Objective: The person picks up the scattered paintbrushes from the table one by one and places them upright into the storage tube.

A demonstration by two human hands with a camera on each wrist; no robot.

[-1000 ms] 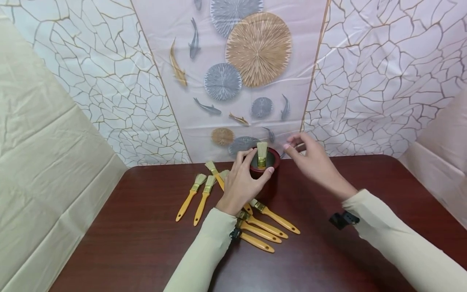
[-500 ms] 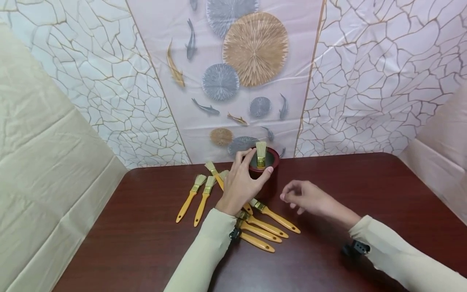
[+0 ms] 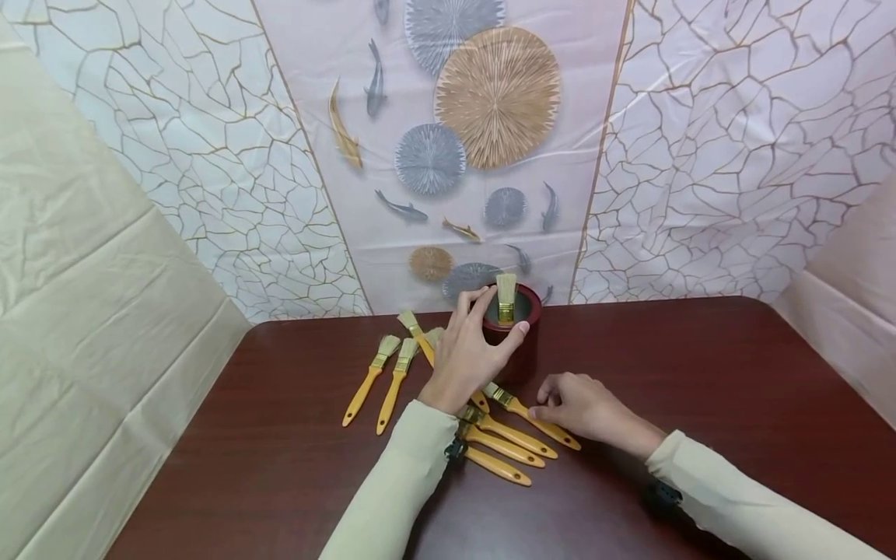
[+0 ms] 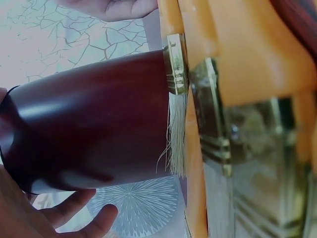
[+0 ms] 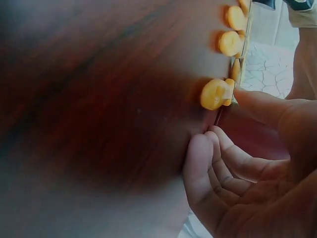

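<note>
Head view: your left hand wraps the dark red cup near the desk's far edge; keep that hold firm so the cup cannot tip. Your right hand closes its fingertips on the handle of the nearest brush lying just in front of the cup. Lift it by the handle, bristles up. Count: one brush standing in the cup, about seven lying on the desk, some partly hidden under your left arm.

Left wrist view: cup wall fills the frame, fingers curled round it, brushes blurred alongside.

Right wrist view: thumb and fingers pinch at a handle end; three handle ends visible.
</note>
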